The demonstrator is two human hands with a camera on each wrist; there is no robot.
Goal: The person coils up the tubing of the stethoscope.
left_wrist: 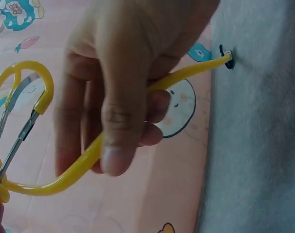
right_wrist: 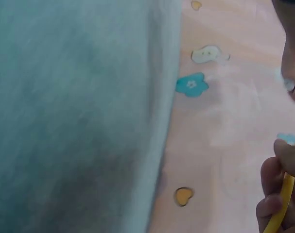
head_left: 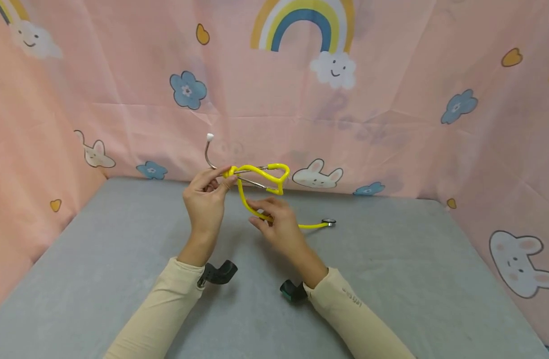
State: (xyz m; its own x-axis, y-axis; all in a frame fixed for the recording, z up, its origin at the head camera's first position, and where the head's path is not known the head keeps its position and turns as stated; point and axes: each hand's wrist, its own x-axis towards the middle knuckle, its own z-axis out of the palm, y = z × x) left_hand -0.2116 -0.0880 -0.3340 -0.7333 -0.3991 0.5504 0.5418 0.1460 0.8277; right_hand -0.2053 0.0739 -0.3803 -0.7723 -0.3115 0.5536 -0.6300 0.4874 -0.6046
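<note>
A yellow stethoscope point(head_left: 280, 182) is held up above the grey table. My left hand point(head_left: 206, 202) pinches it where the tubing wraps around the metal ear tubes. One ear tube rises past those fingers to a white eartip point(head_left: 210, 137); the other eartip is hidden in the head view. Lower and to the right, my right hand point(head_left: 280, 224) grips the hanging tubing between thumb and fingers. From there the tube runs right to the chestpiece point(head_left: 329, 222), close to the table. In the left wrist view, the yellow tubing point(left_wrist: 74, 177) curves from the wrapped part into the right hand.
The grey table point(head_left: 382, 279) spreads around both arms. Behind it and at the sides hangs a pink curtain point(head_left: 256, 109) printed with rainbows, rabbits and flowers. Black wrist devices point(head_left: 220, 273) sit under both cream sleeves point(head_left: 359, 311).
</note>
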